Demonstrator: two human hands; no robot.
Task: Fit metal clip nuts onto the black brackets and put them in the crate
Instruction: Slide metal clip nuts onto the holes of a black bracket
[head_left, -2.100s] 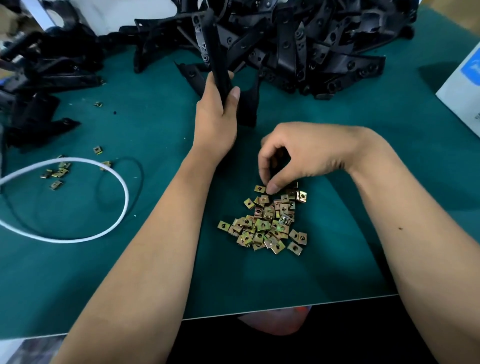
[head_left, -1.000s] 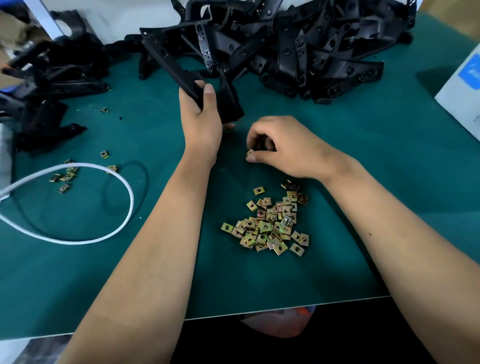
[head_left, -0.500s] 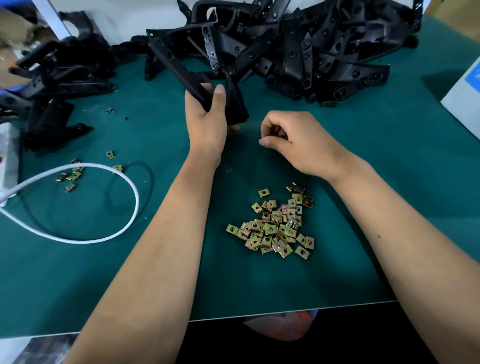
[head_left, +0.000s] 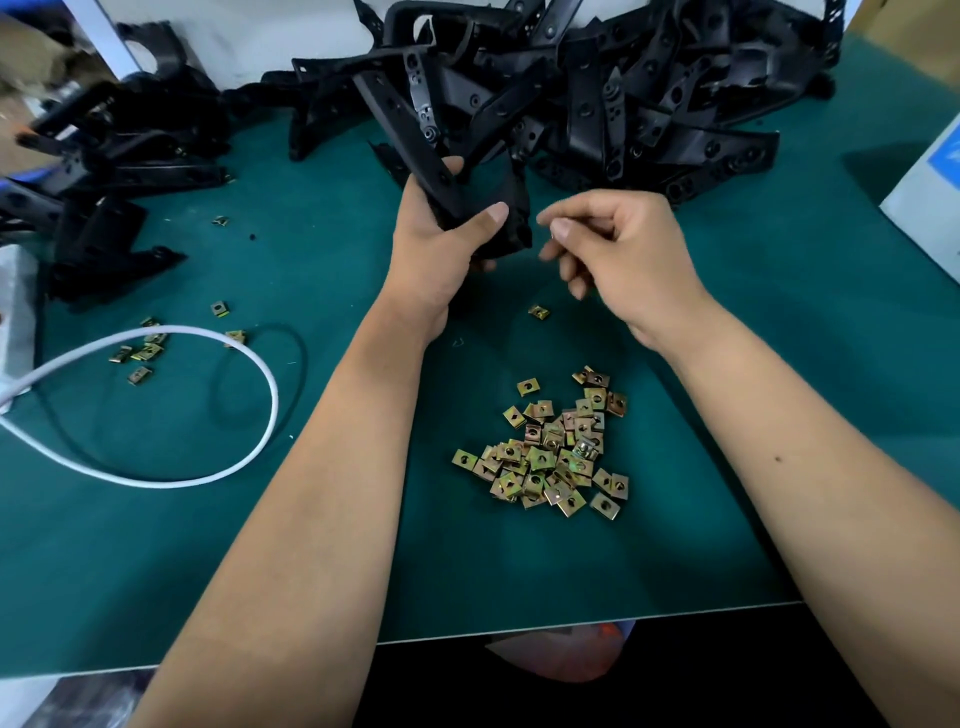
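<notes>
Brackets (head_left: 597, 88) lie in a big black heap at the far side of our green table (head_left: 779, 415). We hold one bracket (head_left: 415, 140) up in our left hand (head_left: 441, 244), with the thumb and fingers wrapped tight round its lower end. Our right hand (head_left: 623, 249) is just beside it. Its thumb and first finger are pressed together at the tips, as if they pinch a nut, but the spot is too small to tell if a nut is there. The other fingers curl loosely.

Nuts (head_left: 556, 452) sit in a gold pile near us, between our arms. One loose nut (head_left: 538, 312) lies alone just under our right hand. A few more lie to the left by the white cable (head_left: 249, 457). We see no crate.

We think the step now is to slide a nut onto the edge of the bracket. To do it well, we should keep the bracket still, turn the open side of the nut toward the edge, line it up with a hole, and push straight until it sits flat. If it tips, it may slip and drop.
</notes>
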